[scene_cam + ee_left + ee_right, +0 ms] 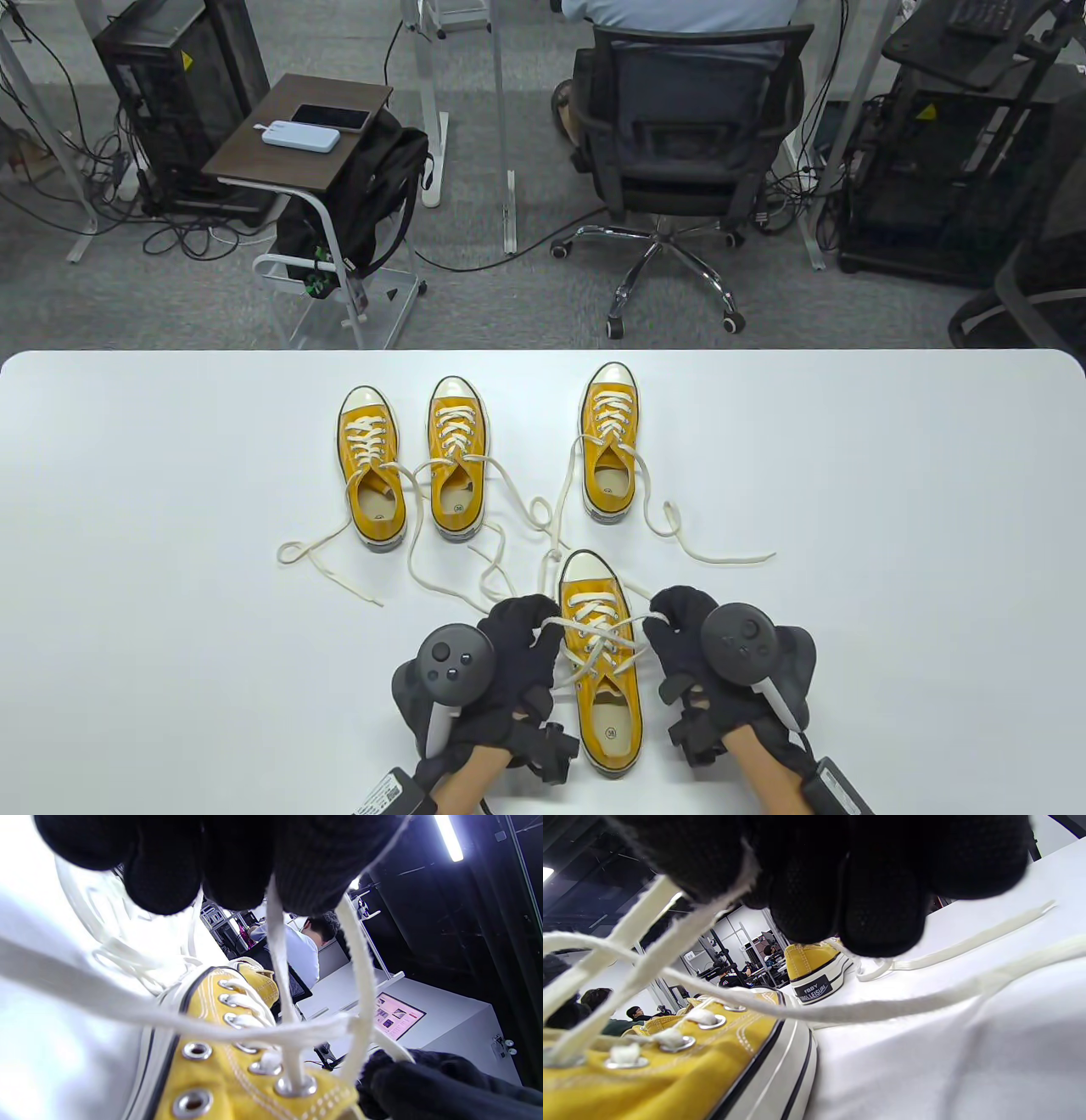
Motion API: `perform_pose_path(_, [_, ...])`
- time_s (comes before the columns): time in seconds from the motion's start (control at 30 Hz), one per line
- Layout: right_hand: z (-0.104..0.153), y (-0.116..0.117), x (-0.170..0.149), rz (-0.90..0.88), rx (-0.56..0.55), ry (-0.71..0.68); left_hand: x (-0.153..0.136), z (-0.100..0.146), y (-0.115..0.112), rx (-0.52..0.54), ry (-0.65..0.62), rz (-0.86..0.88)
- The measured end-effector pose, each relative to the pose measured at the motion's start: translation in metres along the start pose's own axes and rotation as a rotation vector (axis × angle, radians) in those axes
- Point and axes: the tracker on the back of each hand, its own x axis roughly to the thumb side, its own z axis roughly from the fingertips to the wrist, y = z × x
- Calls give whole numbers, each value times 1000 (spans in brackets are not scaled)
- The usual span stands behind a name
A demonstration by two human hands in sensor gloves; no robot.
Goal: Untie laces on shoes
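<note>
In the left wrist view the black gloved left hand (220, 857) is cut off by the top edge, so its grip on the cream cotton lace (280, 955) is hidden. The white desk (51, 1052) there is blown out and blurred. In the right wrist view the near yellow canvas sneaker (670, 1069) runs off the bottom-left corner.

**Canvas, cotton and knit on a smooth table**

The near shoe (599, 671) was matt yellow canvas with shiny metal eyelets (295, 1086) and a glossy rubber sidewall. Its flat woven laces (594, 632) looked frayed. Both gloves (509, 645) were black knit; the white table (170, 594) was smooth.
</note>
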Motion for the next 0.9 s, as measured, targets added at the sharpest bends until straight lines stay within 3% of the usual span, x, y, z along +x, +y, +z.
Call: perform_pose_path(0.9, [-10, -24, -32, -164, -60, 143, -26, -11, 33, 128, 132, 75])
